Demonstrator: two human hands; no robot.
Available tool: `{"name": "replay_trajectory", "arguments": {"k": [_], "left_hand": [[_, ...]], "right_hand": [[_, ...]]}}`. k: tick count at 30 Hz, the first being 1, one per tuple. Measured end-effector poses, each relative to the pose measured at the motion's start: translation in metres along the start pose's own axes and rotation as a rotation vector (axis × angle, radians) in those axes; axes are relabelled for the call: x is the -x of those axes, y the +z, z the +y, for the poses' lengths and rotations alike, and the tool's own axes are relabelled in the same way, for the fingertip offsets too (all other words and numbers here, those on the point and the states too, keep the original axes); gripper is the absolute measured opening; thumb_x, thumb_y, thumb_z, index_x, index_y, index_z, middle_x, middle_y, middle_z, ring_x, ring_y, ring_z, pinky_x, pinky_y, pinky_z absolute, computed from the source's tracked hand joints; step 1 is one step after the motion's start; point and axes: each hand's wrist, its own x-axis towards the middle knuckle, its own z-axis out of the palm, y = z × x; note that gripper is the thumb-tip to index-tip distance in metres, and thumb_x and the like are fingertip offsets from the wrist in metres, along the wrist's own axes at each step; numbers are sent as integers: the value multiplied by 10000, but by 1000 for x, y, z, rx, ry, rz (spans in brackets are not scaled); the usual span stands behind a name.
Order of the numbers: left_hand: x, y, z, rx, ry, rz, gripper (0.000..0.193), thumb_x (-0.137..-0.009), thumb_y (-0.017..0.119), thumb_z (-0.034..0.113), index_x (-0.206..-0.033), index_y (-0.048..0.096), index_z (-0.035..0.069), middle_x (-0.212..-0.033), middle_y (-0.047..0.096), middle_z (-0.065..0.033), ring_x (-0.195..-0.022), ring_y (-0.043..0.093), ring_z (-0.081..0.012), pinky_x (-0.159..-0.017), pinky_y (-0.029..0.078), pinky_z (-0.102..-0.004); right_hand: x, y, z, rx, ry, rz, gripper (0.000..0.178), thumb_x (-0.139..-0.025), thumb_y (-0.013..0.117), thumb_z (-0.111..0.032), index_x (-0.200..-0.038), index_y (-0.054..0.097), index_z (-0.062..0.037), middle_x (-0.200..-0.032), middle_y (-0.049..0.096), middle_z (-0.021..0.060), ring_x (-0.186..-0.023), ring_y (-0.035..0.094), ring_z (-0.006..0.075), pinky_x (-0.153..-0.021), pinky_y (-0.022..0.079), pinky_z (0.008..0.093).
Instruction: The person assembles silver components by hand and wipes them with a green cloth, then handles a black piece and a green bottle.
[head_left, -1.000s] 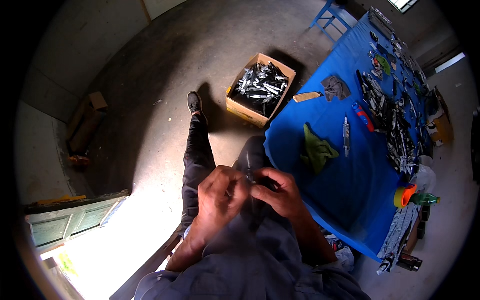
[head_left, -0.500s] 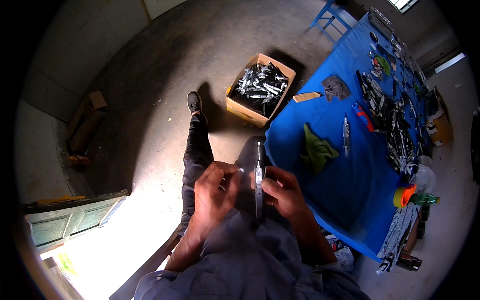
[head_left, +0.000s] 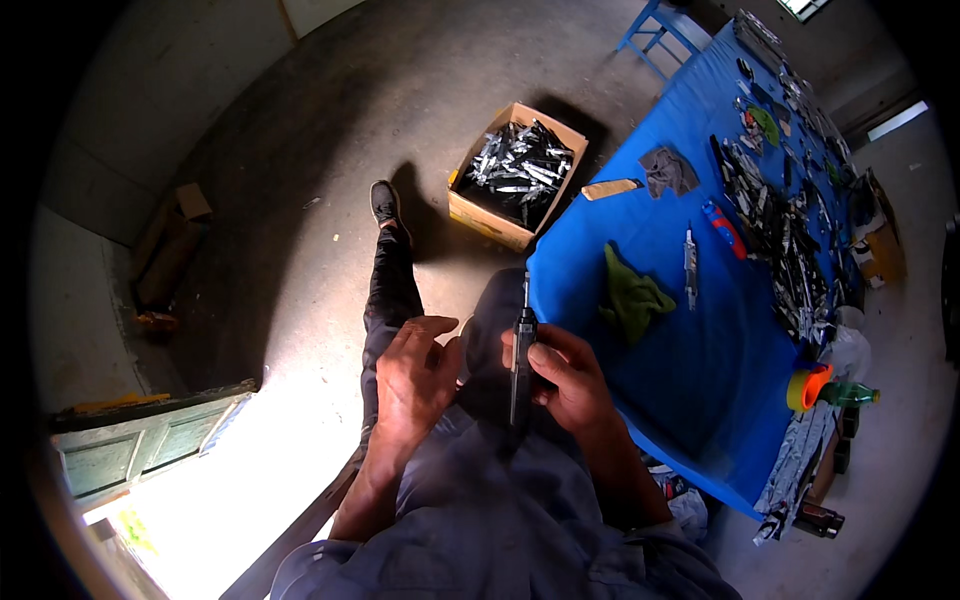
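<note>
Slim, thin-tipped dark tool (head_left: 521, 360) held beside the blue-draped bench (head_left: 690, 400)
Its straight body is pinched in the grip of the right hand (head_left: 568, 382); the grip of the left hand (head_left: 412, 375) is spread, loosely curved. Crumpled green cloth (head_left: 635, 297) is laid nearby.

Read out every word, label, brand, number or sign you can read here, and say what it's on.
No text can be read.
Open cardboard box: any markings are too small.
Dark tool in the right hand: nothing legible.
Red-and-blue item on the blue cloth: too small.
</note>
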Motion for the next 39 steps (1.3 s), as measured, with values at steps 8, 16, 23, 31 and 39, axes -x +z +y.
{"name": "replay_trajectory", "arguments": {"k": [8, 16, 23, 31, 39], "left_hand": [[2, -4, 17, 237, -7, -86, 79, -890, 732, -19, -968, 738, -32, -921, 737, -121, -791, 693, -172, -722, 539, -284], [0, 0, 33, 288, 45, -71, 103, -888, 742, -28, -991, 746, -22, -941, 737, -110, -817, 687, -165, -738, 538, -280], [4, 1, 35, 344, -47, -110, 134, -893, 751, -28, -1026, 742, -23, -950, 735, -103, -847, 689, -152, -758, 545, -269], [5, 3, 30, 530, -152, -148, 130, -919, 774, 26, -1036, 747, -25, -951, 744, -79, -809, 681, -118, -733, 544, -239], [3, 0, 24, 689, -314, -254, 72, -957, 737, 39, -998, 752, -18, -834, 723, -52, -679, 631, -79, -633, 517, -220]], "right_hand": [[-2, -5, 3, 33, -6, -45, 330, -1016, 634, -192, -1274, 643, 14, -993, 669, 50, -679, 523, 46, -531, 378, 200], [0, -1, 6, 156, -13, 40, 328, -957, 711, -96, -1257, 643, 18, -929, 647, 15, -677, 518, 45, -546, 399, 213], [-1, 1, 4, 329, -141, 21, 310, -948, 745, -83, -1228, 656, 19, -902, 637, -7, -736, 531, 30, -590, 409, 205], [-1, 0, 2, 459, -265, -7, 259, -956, 745, -85, -1178, 682, 31, -971, 672, 6, -845, 590, 49, -718, 471, 211], [3, -3, 0, 517, -189, -3, 237, -934, 763, -102, -1130, 716, 22, -969, 718, 37, -874, 640, 70, -765, 511, 240]]}}
